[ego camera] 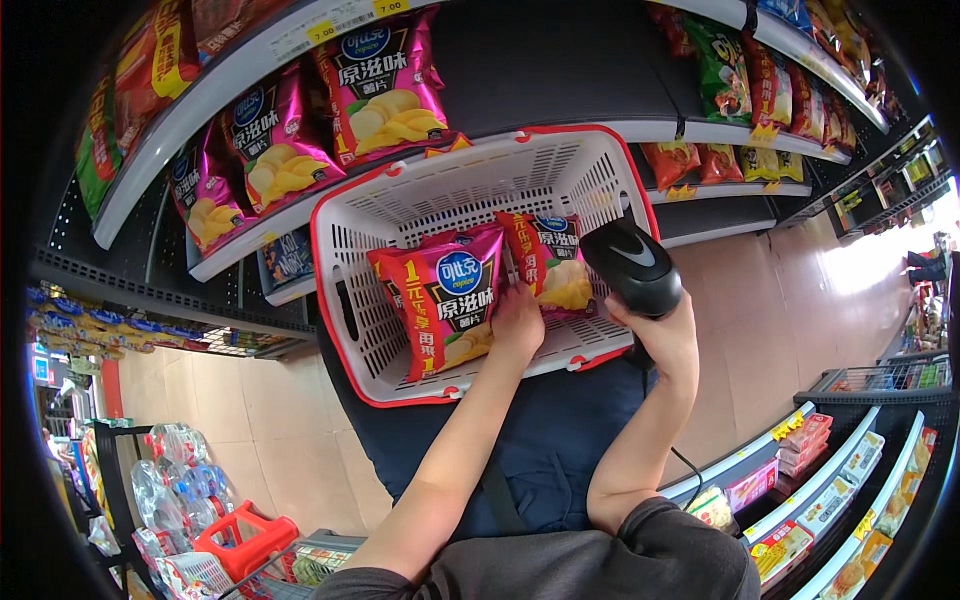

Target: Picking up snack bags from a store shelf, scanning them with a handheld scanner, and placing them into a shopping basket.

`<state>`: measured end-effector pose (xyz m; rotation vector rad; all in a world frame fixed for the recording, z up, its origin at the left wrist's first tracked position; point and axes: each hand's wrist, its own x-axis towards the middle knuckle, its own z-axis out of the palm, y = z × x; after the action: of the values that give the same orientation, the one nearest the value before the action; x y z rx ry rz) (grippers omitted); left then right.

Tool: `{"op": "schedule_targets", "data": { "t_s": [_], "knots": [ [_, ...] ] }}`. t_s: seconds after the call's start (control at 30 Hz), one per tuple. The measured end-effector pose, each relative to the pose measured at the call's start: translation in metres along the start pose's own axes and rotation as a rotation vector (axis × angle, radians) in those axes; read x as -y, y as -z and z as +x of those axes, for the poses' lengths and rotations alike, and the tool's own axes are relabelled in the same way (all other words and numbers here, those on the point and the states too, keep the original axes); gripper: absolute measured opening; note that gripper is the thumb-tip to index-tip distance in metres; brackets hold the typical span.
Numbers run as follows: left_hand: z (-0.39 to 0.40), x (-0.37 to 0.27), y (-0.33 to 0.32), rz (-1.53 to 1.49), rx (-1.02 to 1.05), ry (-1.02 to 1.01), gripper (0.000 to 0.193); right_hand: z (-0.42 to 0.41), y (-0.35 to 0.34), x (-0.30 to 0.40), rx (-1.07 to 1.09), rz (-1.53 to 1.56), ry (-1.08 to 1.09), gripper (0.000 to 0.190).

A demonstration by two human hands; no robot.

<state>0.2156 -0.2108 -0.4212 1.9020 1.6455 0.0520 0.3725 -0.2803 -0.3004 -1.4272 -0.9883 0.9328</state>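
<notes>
A white plastic shopping basket (480,169) with a red rim rests against the person's lap, holding several pink bags of potato chips. My left hand (519,319) reaches into it, fingers at the edge of the front chip bag (454,300); the fingertips are partly hidden, so its hold is unclear. Right of that hand another pink chip bag (551,262) leans in the basket. My right hand (660,334) grips a black handheld barcode scanner (634,266) over the basket's right side, with a cable hanging below.
Shelves ahead carry more pink chip bags (382,86) at the left and other snack bags (724,71) at the right. Lower right stands a shelf unit with boxed goods (780,551). A red plastic stool (247,536) and large clear bottles (176,480) are at lower left.
</notes>
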Motion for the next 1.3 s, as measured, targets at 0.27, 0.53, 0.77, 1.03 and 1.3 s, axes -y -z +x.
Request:
{"op": "schedule_targets", "data": {
  "t_s": [0.27,0.53,0.77,1.03,1.3],
  "knots": [
    [-0.021,0.0,-0.002,-0.151,-0.421,-0.338,0.082,-0.003,-0.007,0.005,0.001,-0.12,0.171,0.033],
    [-0.061,-0.019,0.144,-0.397,-0.575,-0.606,0.032,-0.003,-0.013,0.006,0.054,-0.075,0.079,0.034],
    [0.031,0.034,0.239,-0.058,-1.22,-0.511,0.067,-0.002,-0.012,0.004,0.06,-0.095,0.112,0.033],
    [0.102,0.076,0.261,-0.133,-1.049,-0.328,0.079,-0.009,-0.002,0.011,0.068,-0.069,0.108,0.042],
    [0.093,0.048,0.256,-0.276,-0.787,-0.229,0.081,-0.01,-0.005,0.016,0.033,0.004,0.136,0.041]
  ]
}}
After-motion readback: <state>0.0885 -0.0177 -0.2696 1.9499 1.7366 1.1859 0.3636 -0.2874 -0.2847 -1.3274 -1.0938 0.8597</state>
